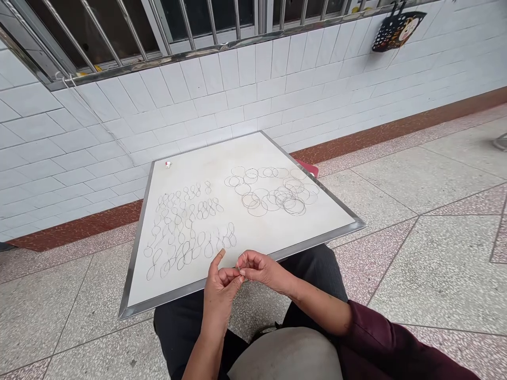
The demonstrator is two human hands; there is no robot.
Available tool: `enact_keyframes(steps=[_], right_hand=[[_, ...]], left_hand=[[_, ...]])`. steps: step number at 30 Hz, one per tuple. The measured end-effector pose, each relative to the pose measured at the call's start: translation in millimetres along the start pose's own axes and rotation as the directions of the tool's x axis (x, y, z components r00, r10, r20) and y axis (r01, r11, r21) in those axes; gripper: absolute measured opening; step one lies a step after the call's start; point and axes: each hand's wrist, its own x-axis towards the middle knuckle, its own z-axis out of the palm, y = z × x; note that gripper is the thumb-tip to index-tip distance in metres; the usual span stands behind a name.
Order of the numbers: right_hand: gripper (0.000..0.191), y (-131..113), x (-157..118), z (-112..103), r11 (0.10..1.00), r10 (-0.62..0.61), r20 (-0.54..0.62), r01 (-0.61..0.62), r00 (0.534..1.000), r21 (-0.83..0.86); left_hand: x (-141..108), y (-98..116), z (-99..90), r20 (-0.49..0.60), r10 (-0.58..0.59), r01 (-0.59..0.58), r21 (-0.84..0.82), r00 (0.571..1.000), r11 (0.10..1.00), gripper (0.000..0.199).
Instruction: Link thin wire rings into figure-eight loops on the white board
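Between my two hands, over the table's near edge, is a thin wire loop (pixel 242 255). My left hand (pixel 222 285) pinches its lower part between thumb and a finger, and its index finger, with a tan covering on the tip, points up. My right hand (pixel 263 270) pinches the same loop from the right, fingertips almost touching the left ones. Figure-eight twisted wire loops (pixel 185 256) lie in several rows on the table's left half. Round wire rings (pixel 293 206) overlap in a loose group on the right half.
The white table (pixel 222 153) has a grey metal rim and stands against a tiled wall (pixel 222 100). A small white and red item (pixel 168 164) sits at its far left corner. A red object (pixel 308 168) shows behind the right edge. A black basket (pixel 398 31) hangs from the window bars.
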Motion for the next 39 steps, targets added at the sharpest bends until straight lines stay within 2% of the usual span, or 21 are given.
enact_keyframes(steps=[5, 12, 18, 22, 25, 30, 39], right_hand=[[0.036, -2, 1, 0, 1.000, 0.005, 0.002, -0.005, 1.000, 0.003], [0.036, -1, 1, 0, 1.000, 0.005, 0.004, -0.005, 1.000, -0.005], [0.041, 5, 6, 2, 1.000, -0.016, -0.094, 0.017, 0.995, 0.002], [0.043, 6, 8, 4, 1.000, -0.006, -0.154, 0.006, 0.988, 0.004], [0.042, 8, 9, 4, 1.000, 0.001, -0.155, 0.001, 0.988, 0.012], [0.040, 8, 9, 3, 0.999, 0.013, -0.112, -0.007, 0.994, 0.054], [0.034, 8, 9, 0, 0.991, 0.032, -0.087, -0.020, 0.996, 0.135]], left_hand=[[0, -1, -0.4, -0.060, 0.040, -0.038, 0.030, 0.997, 0.999, 0.083], [3, -6, -2.4, -0.051, 0.063, -0.063, 0.010, 0.997, 0.998, 0.077], [5, -11, -1.2, -0.052, 0.070, -0.068, 0.055, 0.996, 0.996, 0.067], [4, -10, -0.8, -0.049, 0.081, -0.077, 0.089, 0.995, 0.993, 0.070], [3, -10, -1.2, -0.045, 0.060, -0.055, 0.115, 0.997, 0.992, 0.071], [4, -14, -1.7, -0.035, 0.037, -0.037, 0.011, 0.999, 0.999, 0.068], [9, -20, 2.2, -0.081, -0.088, 0.066, -0.242, 0.993, 0.968, 0.065]])
